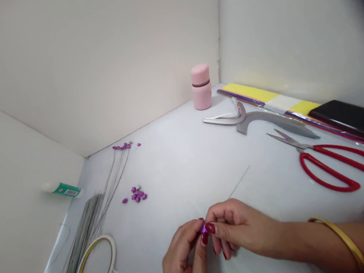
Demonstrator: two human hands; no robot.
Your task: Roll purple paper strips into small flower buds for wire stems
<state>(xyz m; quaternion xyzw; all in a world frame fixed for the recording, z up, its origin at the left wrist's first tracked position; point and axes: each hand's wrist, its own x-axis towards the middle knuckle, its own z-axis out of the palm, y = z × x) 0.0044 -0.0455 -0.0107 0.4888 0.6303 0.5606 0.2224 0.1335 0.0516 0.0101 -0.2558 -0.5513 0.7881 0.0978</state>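
Observation:
My left hand [186, 257] is closed in a pinch at the bottom middle, with a small shiny purple piece [203, 228] between thumb and forefinger. My right hand [242, 225] pinches right beside it, thumb and fingertips meeting the same piece. A thin grey wire [240, 180] sticks out behind my right hand, slanting up to the right; its near end is hidden by the fingers. Left of my hands lies a small pile of loose purple flower buds [138, 195]. Farther back, similar buds on wire stems [123, 146] rest on the table.
A bundle of grey wires [83, 243] and a tape roll [113, 261] lie at left, near a green-and-white glue tube [66, 190]. Red-handled scissors [307, 147], pliers [240, 116], coloured paper strips [254, 92] and a black phone [349, 115] lie right. A pink flask [202, 95] stands behind.

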